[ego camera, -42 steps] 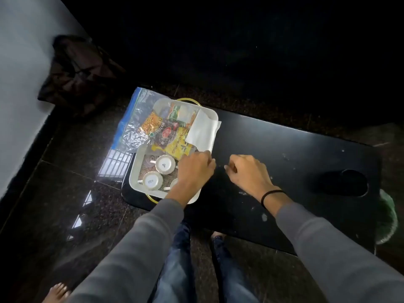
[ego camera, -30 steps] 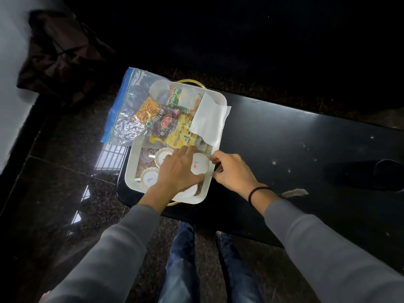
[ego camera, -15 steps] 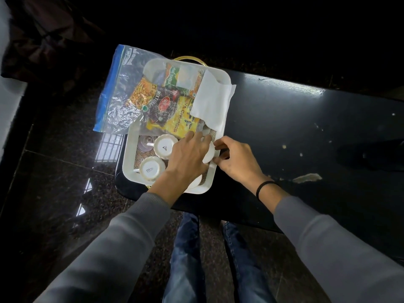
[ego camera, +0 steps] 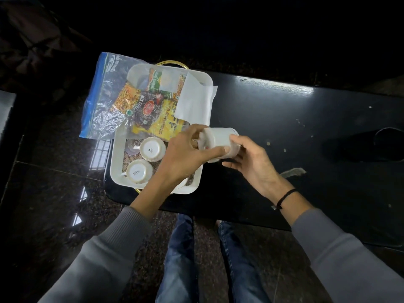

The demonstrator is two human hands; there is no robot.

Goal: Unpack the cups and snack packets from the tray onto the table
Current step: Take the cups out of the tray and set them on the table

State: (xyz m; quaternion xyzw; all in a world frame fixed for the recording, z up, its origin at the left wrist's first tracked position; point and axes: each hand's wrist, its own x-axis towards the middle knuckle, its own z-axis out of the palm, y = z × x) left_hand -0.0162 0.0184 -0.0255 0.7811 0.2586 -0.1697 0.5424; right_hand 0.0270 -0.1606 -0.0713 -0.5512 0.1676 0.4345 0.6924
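A white cup [ego camera: 218,139] is up in the air, tipped onto its side, over the right edge of the tray [ego camera: 115,171] and partly over the black table [ego camera: 295,119]. The left hand [ego camera: 185,155] grips its base end with fingers curled round it and the thumb laid along the side. The right hand [ego camera: 248,164] cups the mouth end from below and behind, fingers bent round the wall. Whether the handle is caught in either hand I cannot tell.

Two more cups [ego camera: 152,149] sit upside down in the near part of the tray, close together. The snack packets [ego camera: 153,110] lie in the far part, inside a clear plastic bag [ego camera: 102,99] that spills over the tray's left side. A paper napkin [ego camera: 194,101] drapes over the right rim beside them.

The cup looks to be mid-transfer, so most of the unpacking is still ahead. The risks I'd watch:
- The cup is smooth and held sideways between two hands (a slack moment in the hand-over could let it drop onto the hard table or the tray rim).
- The left forearm crosses low over the tray, so pulling it back carelessly could knock the upturned cups.
- The bag overhangs the table's edge, and a nudge to the tray might send it to the floor
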